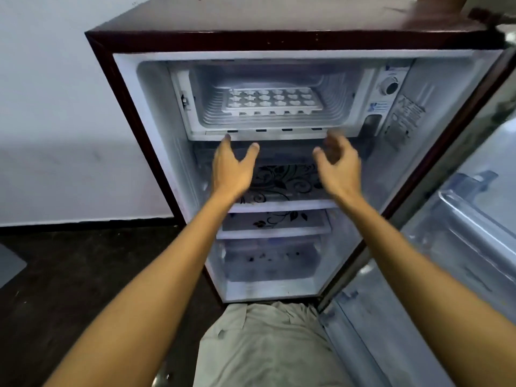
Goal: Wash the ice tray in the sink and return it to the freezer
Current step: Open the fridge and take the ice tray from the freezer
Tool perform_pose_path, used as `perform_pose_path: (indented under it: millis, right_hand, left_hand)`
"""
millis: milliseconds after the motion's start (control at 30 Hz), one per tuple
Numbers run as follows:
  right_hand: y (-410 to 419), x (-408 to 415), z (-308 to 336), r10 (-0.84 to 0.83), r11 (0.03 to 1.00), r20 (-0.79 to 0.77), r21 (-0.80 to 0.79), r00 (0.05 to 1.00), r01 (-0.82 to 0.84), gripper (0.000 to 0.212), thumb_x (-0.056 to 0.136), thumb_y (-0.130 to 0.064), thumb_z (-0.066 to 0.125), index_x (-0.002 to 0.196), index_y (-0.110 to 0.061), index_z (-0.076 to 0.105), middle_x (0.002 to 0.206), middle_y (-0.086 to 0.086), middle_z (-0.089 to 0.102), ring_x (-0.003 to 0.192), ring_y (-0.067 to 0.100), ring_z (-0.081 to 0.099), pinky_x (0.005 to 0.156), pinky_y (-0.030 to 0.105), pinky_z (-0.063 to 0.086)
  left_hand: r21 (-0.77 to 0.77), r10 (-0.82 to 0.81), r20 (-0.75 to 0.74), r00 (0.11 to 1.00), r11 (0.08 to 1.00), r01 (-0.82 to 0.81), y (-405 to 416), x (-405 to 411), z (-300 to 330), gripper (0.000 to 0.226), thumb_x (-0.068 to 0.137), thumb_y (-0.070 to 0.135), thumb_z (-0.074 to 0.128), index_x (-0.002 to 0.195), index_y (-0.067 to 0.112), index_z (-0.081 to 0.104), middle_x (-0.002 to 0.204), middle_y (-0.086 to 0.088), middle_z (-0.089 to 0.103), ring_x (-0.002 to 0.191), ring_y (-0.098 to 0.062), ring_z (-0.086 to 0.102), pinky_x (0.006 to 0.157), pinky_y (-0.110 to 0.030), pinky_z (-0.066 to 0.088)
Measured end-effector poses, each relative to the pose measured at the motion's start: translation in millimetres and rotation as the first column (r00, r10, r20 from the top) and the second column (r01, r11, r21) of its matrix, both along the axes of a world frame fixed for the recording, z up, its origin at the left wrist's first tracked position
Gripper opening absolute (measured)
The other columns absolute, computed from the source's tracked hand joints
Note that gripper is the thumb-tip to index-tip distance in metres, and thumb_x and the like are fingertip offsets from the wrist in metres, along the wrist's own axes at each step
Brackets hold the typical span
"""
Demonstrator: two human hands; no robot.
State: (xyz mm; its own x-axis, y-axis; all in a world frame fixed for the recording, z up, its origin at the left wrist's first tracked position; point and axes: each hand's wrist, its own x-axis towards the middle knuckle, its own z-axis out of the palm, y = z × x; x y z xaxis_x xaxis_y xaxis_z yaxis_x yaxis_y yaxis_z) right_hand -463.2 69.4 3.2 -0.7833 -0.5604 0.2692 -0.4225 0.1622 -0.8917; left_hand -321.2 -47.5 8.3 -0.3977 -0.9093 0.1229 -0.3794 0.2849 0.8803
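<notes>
Ice tray: the white ice tray (272, 102) lies flat on the ribbed floor of the freezer compartment (337, 90), at the top of the open fridge, long side towards the person; its moulded cells face up, and no hand is on it.
Freezer compartment: its front stands open, a row of dark slots along the lower lip; a thermostat dial (390, 85) and some printed labels sit just to its right.
Left hand: the left hand (231, 167) is raised just under the freezer lip, palm inward, fingers straight and spread with the thumb apart, holding nothing; one fingertip is close to the lip, but whether it touches, I can't tell.
Right hand: the right hand (339, 163) is up beside it at the same height, a little blurred, fingers loosely bent and apart, gripping nothing; it is clear of the tray.
Fridge: a small dark maroon fridge (106, 68) with a white interior; below the hands are two shelves (279, 205) printed with black floral patterns and a clear drawer (270, 263) at the bottom.
Door: the fridge door (458, 219) is swung open on the right, its inner racks showing.
Surroundings: a pale wall (50, 107) behind on the left, a dark floor (83, 275), and the person's light trousers (262, 344) at the foot of the fridge.
</notes>
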Motion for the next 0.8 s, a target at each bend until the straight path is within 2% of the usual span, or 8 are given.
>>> perform_pose_path:
  millis: [133, 233, 300, 433, 500, 633, 733, 800]
  right_hand:
    - [-57, -58, 11, 0.018, 1.0, -0.119, 0.006, 0.993, -0.017, 0.052, 0.092, -0.025, 0.057, 0.139, -0.008, 0.04, 0.139, 0.008, 0.05, 0.126, 0.021, 0.048, 0.105, 0.03, 0.039]
    - [-92, -96, 10, 0.025, 0.996, -0.237, 0.094, 0.971, -0.003, 0.059, 0.093, -0.031, 0.055, 0.143, -0.005, 0.034, 0.145, 0.01, 0.042, 0.132, 0.024, 0.041, 0.108, 0.033, 0.035]
    - [-112, -117, 7, 0.058, 0.986, -0.257, 0.163, 0.965, -0.016, 0.066, 0.091, -0.041, 0.054, 0.144, -0.007, 0.032, 0.147, 0.01, 0.039, 0.133, 0.026, 0.04, 0.109, 0.036, 0.034]
    - [-131, -139, 1, 0.052, 0.972, -0.294, 0.236, 0.955, 0.02, 0.081, 0.084, -0.066, 0.041, 0.137, -0.005, 0.043, 0.137, 0.015, 0.05, 0.124, 0.032, 0.048, 0.1, 0.035, 0.038]
    - [-135, -144, -3, 0.032, 0.951, -0.329, 0.301, 0.944, 0.073, 0.079, 0.09, -0.065, 0.031, 0.134, 0.0, 0.043, 0.133, 0.021, 0.052, 0.12, 0.035, 0.049, 0.096, 0.034, 0.037]
    - [-140, -146, -4, 0.111, 0.9, -0.284, 0.435, 0.952, 0.024, 0.085, 0.091, -0.067, 0.018, 0.141, 0.001, 0.03, 0.144, 0.024, 0.038, 0.129, 0.038, 0.04, 0.103, 0.039, 0.033]
    - [-141, -144, -5, 0.177, 0.851, -0.279, 0.526, 0.944, -0.004, 0.084, 0.093, -0.064, 0.018, 0.145, 0.002, 0.02, 0.149, 0.023, 0.03, 0.134, 0.037, 0.035, 0.108, 0.041, 0.03]
    - [-140, -144, -3, 0.216, 0.83, -0.285, 0.557, 0.934, -0.022, 0.079, 0.096, -0.058, 0.021, 0.145, 0.004, 0.016, 0.151, 0.023, 0.027, 0.136, 0.037, 0.032, 0.108, 0.041, 0.028]
  left_hand:
    - [-0.174, 0.028, 0.032, 0.999, 0.985, -0.022, -74, -35, -4, 0.076, 0.091, 0.04, 0.057, 0.149, 0.007, 0.021, 0.155, -0.011, 0.029, 0.139, -0.028, 0.034, 0.113, -0.036, 0.031]
    - [-0.278, 0.032, 0.042, 0.999, 0.96, -0.019, -116, -58, -8, 0.08, 0.089, 0.043, 0.06, 0.149, 0.005, 0.022, 0.154, -0.012, 0.032, 0.14, -0.029, 0.033, 0.114, -0.04, 0.031]
    - [-0.295, 0.02, 0.036, 0.999, 0.956, -0.009, -135, -72, -8, 0.085, 0.087, 0.046, 0.061, 0.149, 0.005, 0.021, 0.153, -0.013, 0.032, 0.14, -0.03, 0.033, 0.113, -0.041, 0.031]
    - [-0.254, 0.016, 0.013, 1.0, 0.967, -0.012, -154, -90, -7, 0.096, 0.085, 0.05, 0.062, 0.15, 0.001, 0.012, 0.155, -0.014, 0.028, 0.141, -0.029, 0.029, 0.115, -0.036, 0.027]
    - [-0.202, 0.023, 0.049, 0.999, 0.979, -0.013, -161, -96, -10, 0.102, 0.081, 0.059, 0.061, 0.149, -0.001, 0.014, 0.154, -0.015, 0.031, 0.14, -0.031, 0.032, 0.114, -0.038, 0.03]
    - [-0.109, 0.007, 0.157, 0.988, 0.994, 0.01, -170, -100, -10, 0.122, 0.052, 0.085, 0.042, 0.132, -0.007, 0.044, 0.133, -0.02, 0.056, 0.12, -0.034, 0.055, 0.099, -0.045, 0.046]
    - [-0.115, 0.014, 0.219, 0.976, 0.993, 0.012, -182, -103, -16, 0.129, 0.043, 0.089, 0.035, 0.131, -0.005, 0.047, 0.133, -0.019, 0.056, 0.119, -0.033, 0.056, 0.1, -0.046, 0.046]
    - [-0.102, 0.0, 0.208, 0.978, 0.995, 0.021, -180, -103, -13, 0.127, 0.048, 0.087, 0.039, 0.129, -0.01, 0.045, 0.132, -0.026, 0.054, 0.118, -0.038, 0.056, 0.098, -0.049, 0.047]
